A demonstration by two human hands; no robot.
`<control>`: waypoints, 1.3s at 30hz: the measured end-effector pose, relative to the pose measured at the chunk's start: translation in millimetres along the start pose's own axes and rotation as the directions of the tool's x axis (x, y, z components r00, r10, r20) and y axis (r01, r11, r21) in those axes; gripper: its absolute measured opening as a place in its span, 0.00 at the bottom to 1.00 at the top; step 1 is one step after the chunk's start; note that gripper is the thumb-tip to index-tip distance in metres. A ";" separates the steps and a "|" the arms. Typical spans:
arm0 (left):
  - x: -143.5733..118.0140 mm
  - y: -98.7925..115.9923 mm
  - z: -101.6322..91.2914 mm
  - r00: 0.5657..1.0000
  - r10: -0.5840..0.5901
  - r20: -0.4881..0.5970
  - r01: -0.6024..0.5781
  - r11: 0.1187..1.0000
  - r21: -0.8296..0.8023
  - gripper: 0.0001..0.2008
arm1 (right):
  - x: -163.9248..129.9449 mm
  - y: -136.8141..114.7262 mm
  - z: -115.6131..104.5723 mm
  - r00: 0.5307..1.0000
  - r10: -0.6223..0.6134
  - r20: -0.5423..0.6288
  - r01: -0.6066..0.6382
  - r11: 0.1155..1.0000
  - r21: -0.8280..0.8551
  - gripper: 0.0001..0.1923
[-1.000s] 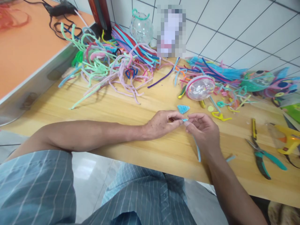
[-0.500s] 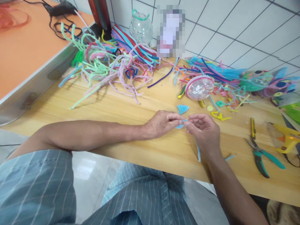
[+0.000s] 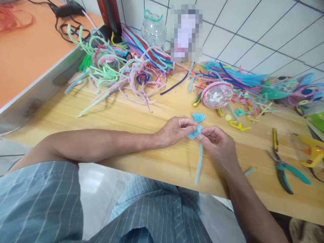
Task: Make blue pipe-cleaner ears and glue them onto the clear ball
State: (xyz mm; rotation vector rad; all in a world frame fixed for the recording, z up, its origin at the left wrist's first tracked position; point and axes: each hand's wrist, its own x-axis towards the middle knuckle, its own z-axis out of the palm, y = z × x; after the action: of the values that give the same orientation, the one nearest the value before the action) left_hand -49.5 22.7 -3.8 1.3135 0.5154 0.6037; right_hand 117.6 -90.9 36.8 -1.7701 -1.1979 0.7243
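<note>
Both hands meet over the wooden table (image 3: 131, 118), pinching one light blue pipe cleaner (image 3: 198, 162). My left hand (image 3: 174, 131) grips its folded, fan-shaped end (image 3: 194, 133) between thumb and fingers. My right hand (image 3: 219, 145) pinches the same piece from the right, and the straight tail hangs down past the table's front edge. A finished blue zigzag triangle (image 3: 198, 117) lies on the table just beyond my fingers.
A tangle of pastel pipe cleaners (image 3: 118, 72) covers the back left, blue ones (image 3: 238, 77) the back right. A clear pink-rimmed ball (image 3: 217, 95) sits behind the hands. Teal-handled pliers (image 3: 285, 168) and a yellow glue gun (image 3: 310, 152) lie at right. An orange desk (image 3: 25, 50) adjoins on the left.
The folded blue end has grown more visible between my fingers, and the hanging tail has swung left from under my right hand to hang in plain view.
</note>
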 end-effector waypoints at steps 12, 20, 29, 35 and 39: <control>-4.5 3.5 -1.7 0.993 0.102 0.065 -0.115 0.962 0.246 0.12 | -0.3 2.6 1.6 0.993 -0.087 -0.082 0.074 0.986 -0.147 0.09; -4.4 3.1 -0.5 0.993 0.094 0.072 -0.111 0.949 0.295 0.10 | -2.0 2.5 1.8 0.971 -0.214 -0.106 0.175 0.940 -0.294 0.07; -4.1 5.4 -3.4 0.989 0.099 0.105 -0.131 0.922 0.364 0.13 | -4.4 2.2 -2.7 0.961 -0.264 -0.081 0.214 0.897 -0.387 0.08; -4.5 8.8 -3.5 0.991 0.007 0.134 -0.050 0.945 0.323 0.12 | 0.2 5.6 -4.6 0.975 -0.220 -0.026 0.197 0.914 -0.356 0.10; -3.3 8.2 -4.1 0.988 -0.018 0.150 -0.023 0.964 0.267 0.10 | 1.8 5.1 -3.6 0.982 -0.189 -0.004 0.179 0.935 -0.308 0.11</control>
State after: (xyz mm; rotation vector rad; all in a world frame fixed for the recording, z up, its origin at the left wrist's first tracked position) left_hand -55.6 24.7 3.5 1.6035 0.4814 0.4414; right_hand 123.4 -91.3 33.9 -1.8770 -1.4940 0.4133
